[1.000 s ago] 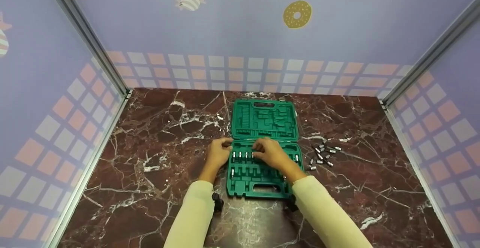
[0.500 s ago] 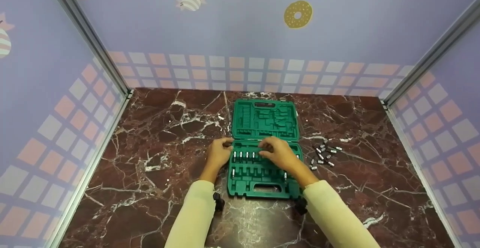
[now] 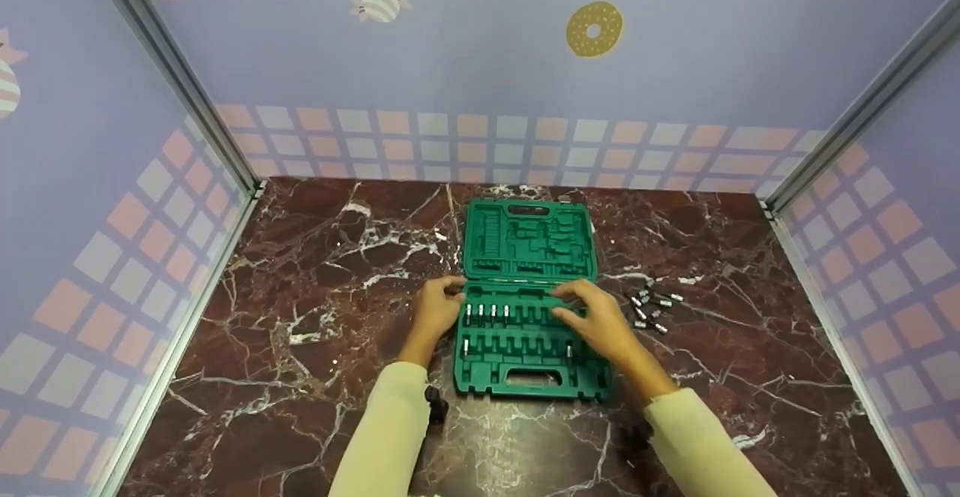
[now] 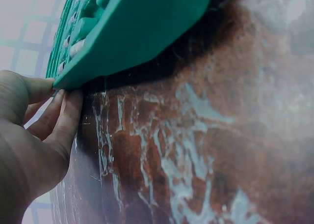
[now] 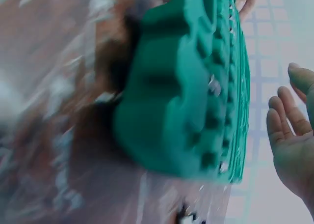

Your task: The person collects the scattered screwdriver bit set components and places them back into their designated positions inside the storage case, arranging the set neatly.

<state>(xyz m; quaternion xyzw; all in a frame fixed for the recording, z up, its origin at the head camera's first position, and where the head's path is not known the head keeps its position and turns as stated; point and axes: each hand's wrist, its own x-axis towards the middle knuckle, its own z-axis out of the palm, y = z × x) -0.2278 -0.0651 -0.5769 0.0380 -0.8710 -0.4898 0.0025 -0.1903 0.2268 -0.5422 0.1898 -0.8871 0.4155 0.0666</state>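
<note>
An open green plastic socket case (image 3: pixel 480 378) lies on the marbled surface, its moulded lid (image 3: pixel 551 219) folded back. Several silver-and-black bit sockets (image 3: pixel 493 312) stand in the upper row of slots at the left. The lower row holds one bit socket (image 3: pixel 466 346) at its left end and another (image 3: pixel 569 350) toward the right. My left hand (image 3: pixel 436 308) pinches the case's left edge, thumb above and fingers beneath, seen closely in the left wrist view. My right hand (image 3: pixel 600 324) hovers over the right side of the case, fingers apart with nothing between them, hiding some slots.
Right of the case lies a loose pile of bit sockets (image 3: pixel 665 303) on the marbled surface (image 3: pixel 337 287). Patterned panels stand at the back (image 3: pixel 480 69) and along both sides, joined by metal corner rails.
My right hand has let go of a bit socket in the upper row and moved right, uncovering the slots beside it. My left hand stays on the case edge.
</note>
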